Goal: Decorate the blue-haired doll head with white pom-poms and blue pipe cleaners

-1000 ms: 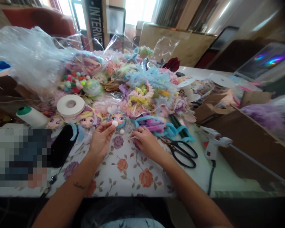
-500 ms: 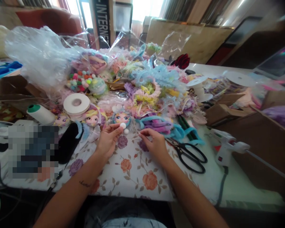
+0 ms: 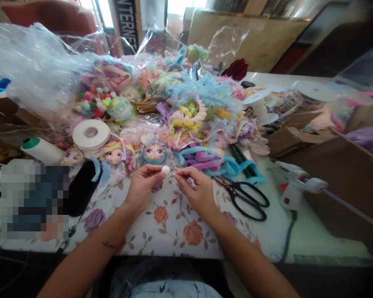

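Note:
Between the thumb and forefinger of my left hand [image 3: 142, 185] is a small white pom-pom [image 3: 165, 169]. My right hand [image 3: 197, 188] is closed in a pinch just to the right of it; a tiny pale bit shows at its fingertips, too small to name. The two hands are close together but apart, above the flowered tablecloth [image 3: 161, 240]. Right behind the pom-pom lies a round doll-face ornament [image 3: 154, 152] with blue hair. Blue and purple fuzzy strips [image 3: 205, 159] lie beyond my right hand.
Black-handled scissors [image 3: 248, 200] and a white glue gun [image 3: 294, 186] lie on the right, before a cardboard box [image 3: 338, 178]. At left are a ribbon spool [image 3: 91, 134], a thread cone [image 3: 43, 151] and a black pouch [image 3: 81, 188]. Ruffled trims [image 3: 202, 93] heap up behind.
My left hand has brought the pom-pom right and slightly down, away from the doll face. My right hand has shifted left, narrowing the gap between them. The view has shifted slightly.

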Demonstrator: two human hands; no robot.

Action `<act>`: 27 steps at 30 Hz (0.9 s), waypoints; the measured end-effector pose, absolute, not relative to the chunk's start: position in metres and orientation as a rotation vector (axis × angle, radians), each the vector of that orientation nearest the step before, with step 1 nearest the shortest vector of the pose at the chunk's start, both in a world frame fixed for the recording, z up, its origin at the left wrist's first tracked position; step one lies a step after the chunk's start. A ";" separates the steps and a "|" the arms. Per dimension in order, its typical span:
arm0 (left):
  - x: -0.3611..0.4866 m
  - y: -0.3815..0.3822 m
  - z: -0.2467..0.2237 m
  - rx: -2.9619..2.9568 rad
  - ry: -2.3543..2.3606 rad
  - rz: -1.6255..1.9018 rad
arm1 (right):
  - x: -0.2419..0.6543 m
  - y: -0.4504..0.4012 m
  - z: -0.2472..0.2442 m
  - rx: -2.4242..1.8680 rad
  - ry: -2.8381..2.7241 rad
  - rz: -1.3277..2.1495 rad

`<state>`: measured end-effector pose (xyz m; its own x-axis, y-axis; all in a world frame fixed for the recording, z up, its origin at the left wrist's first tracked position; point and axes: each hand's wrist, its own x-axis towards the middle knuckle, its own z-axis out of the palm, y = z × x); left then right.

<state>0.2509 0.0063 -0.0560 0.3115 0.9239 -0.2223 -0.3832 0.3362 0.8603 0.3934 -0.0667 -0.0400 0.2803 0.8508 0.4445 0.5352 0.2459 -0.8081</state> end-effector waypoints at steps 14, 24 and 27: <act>0.252 -0.001 -0.055 0.961 0.817 1.009 | 0.381 -0.067 -0.047 -1.455 -1.288 0.324; 0.252 -0.002 -0.056 1.037 0.771 1.030 | 0.377 -0.068 -0.052 -1.415 -1.220 0.400; 0.252 -0.003 -0.056 1.054 0.768 1.031 | 0.377 -0.067 -0.053 -1.399 -1.203 0.414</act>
<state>0.2520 -0.0027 -0.0558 0.3476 0.9371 -0.0305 -0.2978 0.1412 0.9441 0.3771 -0.0667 -0.0534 0.4046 0.8269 0.3906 0.4111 0.2170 -0.8854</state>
